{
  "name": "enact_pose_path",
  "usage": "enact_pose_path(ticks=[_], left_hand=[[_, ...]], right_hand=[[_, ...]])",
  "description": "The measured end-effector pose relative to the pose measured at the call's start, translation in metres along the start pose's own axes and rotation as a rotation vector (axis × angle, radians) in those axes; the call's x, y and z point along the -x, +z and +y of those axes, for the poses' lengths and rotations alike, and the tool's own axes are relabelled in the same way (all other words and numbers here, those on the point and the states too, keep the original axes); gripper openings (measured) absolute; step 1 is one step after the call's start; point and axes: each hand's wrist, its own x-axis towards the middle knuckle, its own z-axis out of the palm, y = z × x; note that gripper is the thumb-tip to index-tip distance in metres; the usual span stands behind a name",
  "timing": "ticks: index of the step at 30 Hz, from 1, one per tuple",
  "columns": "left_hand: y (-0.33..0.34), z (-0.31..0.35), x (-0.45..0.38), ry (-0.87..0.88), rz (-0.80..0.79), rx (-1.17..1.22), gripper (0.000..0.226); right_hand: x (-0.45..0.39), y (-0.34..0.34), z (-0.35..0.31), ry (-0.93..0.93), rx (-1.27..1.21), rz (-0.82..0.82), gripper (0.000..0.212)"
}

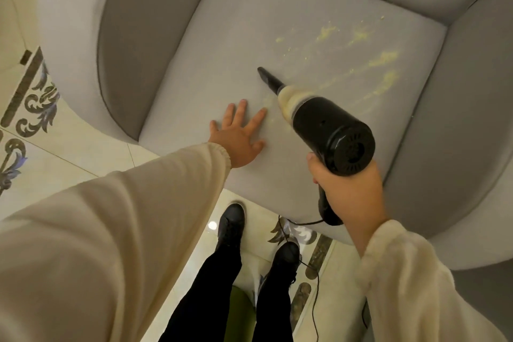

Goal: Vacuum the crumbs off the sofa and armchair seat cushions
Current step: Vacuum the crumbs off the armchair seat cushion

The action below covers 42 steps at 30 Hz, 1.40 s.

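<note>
Item: grey armchair seat cushion [222, 44], its far and left stretches bare, yellow crumbs [384, 57] scattered toward its far right corner. Left hand [238, 137] lay flat, fingers spread, near the cushion's front edge. Right hand [351, 189] was wrapped around the handle of the black handheld vacuum [330, 128], nozzle tip at the cushion's middle, just short of the crumbs.

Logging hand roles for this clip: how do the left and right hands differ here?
The left hand lies flat and open on the seat cushion, fingers spread, holding nothing. The right hand is closed around the handheld vacuum, raised above the cushion's front edge. Both wear cream sleeves.
</note>
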Motion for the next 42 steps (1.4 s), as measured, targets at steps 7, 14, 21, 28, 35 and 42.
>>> enact_pose_path(ticks=[7,14,21,28,35,42], left_hand=[[-0.030,0.004,-0.028,0.007,-0.002,-0.025,0.072],[-0.057,0.006,-0.059,-0.040,-0.043,-0.019,0.069],[-0.052,0.006,-0.065,-0.044,-0.078,-0.032,0.066],[-0.053,0.004,-0.068,-0.034,-0.074,-0.006,0.067],[-0.047,0.005,-0.068,-0.037,-0.049,-0.019,0.073],[-0.042,0.003,-0.070,-0.027,-0.024,-0.027,0.083]], right_hand=[[-0.040,0.010,-0.029,0.015,-0.089,0.089,0.016],[-0.055,0.001,-0.041,0.006,-0.157,0.206,0.017],[-0.075,0.005,-0.053,0.044,-0.186,0.152,0.010],[-0.067,0.018,-0.059,-0.016,-0.181,0.137,0.016],[-0.050,0.025,-0.052,0.032,-0.220,0.167,0.014],[-0.031,0.036,-0.032,-0.002,-0.142,0.048,0.015]])
